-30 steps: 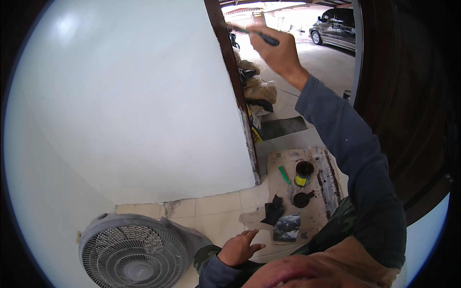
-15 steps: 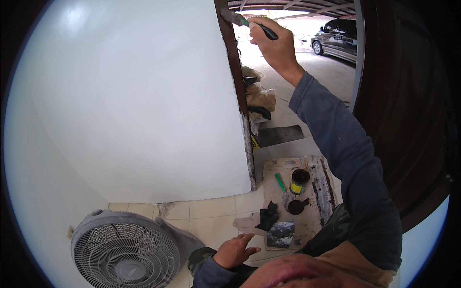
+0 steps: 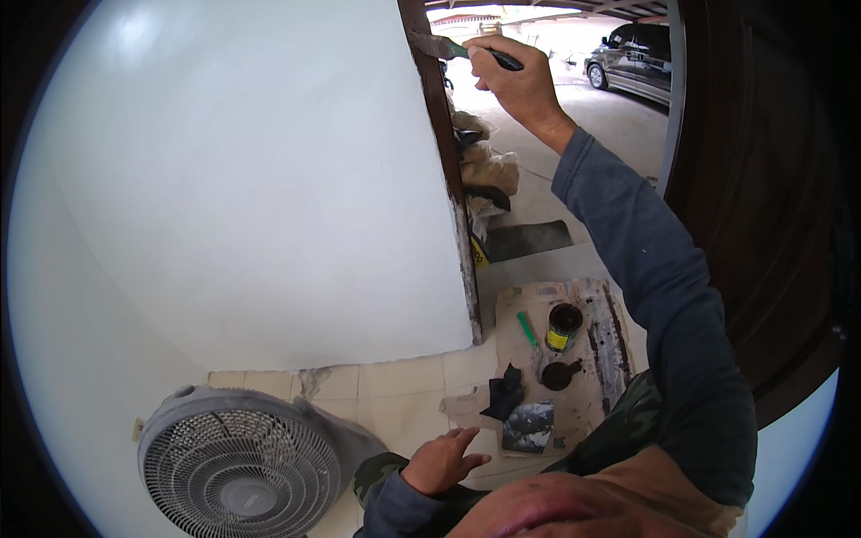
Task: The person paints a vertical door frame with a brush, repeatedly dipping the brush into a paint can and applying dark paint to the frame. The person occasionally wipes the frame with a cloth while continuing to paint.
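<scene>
My right hand point(image 3: 520, 85) grips a paintbrush point(image 3: 459, 49) by its dark green and black handle, its bristles against the dark brown door frame point(image 3: 439, 125) at the top. My left hand point(image 3: 441, 464) is low in front of me, fingers apart, holding nothing. Beyond it a stained cardboard sheet point(image 3: 516, 314) bears a can of dark paint point(image 3: 563, 327), a green-handled tool point(image 3: 525, 325), a dark round lid or dish point(image 3: 558, 374), a black rag point(image 3: 504, 394) and a spotted dark square sheet point(image 3: 529, 426).
A grey fan point(image 3: 247, 457) stands on tiles beside a white wall point(image 3: 242, 179). A dark door point(image 3: 753, 197) is at the right. Through the doorway are piled sacks point(image 3: 489, 170), a dark mat point(image 3: 529, 239) and a parked dark vehicle point(image 3: 632, 63).
The brush rose from a second ago to half a second ago, then came slightly down along the door frame. My left hand stays low and open; the whole view has shifted a little.
</scene>
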Available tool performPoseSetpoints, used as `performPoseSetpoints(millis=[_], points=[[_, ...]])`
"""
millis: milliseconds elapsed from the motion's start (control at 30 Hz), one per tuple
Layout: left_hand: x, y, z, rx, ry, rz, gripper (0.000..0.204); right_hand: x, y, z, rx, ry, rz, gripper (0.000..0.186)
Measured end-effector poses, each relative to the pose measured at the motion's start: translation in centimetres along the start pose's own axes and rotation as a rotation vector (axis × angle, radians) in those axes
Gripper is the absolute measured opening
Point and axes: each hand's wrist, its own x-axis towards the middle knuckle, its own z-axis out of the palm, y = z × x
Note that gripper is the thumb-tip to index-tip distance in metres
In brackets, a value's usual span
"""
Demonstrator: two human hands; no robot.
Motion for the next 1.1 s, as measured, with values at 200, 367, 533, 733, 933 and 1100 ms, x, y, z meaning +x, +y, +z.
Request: performPoseSetpoints(millis=[200,367,533,733,933,1100], points=[[-0.1,0.3,0.0,0.005,-0.018,-0.026,0.061,-0.6,0.0,-0.2,0.016,-0.034,0.05,0.032],[-0.1,0.3,0.1,0.018,-0.021,-0.028,0.061,-0.9,0.5,0.0,-0.052,-0.003,-0.044,0.03],[-0.2,0.2,0.2,0.028,-0.008,-0.01,0.062,-1.4,0.9,0.2,-0.073,-0.008,-0.09,0.03],[-0.2,0.8,-0.2,0.008,-0.028,-0.036,0.062,-2.2,0.4,0.3,-0.044,0.009,0.008,0.031],[-0.2,1.3,-0.6,-0.012,-0.056,-0.078,0.063,-3.0,0.3,0.4,-0.027,-0.011,0.01,0.029],[-0.2,1.3,-0.6,-0.007,-0.051,-0.058,0.062,-3.7,0.2,0.4,-0.058,-0.043,-0.039,0.028]])
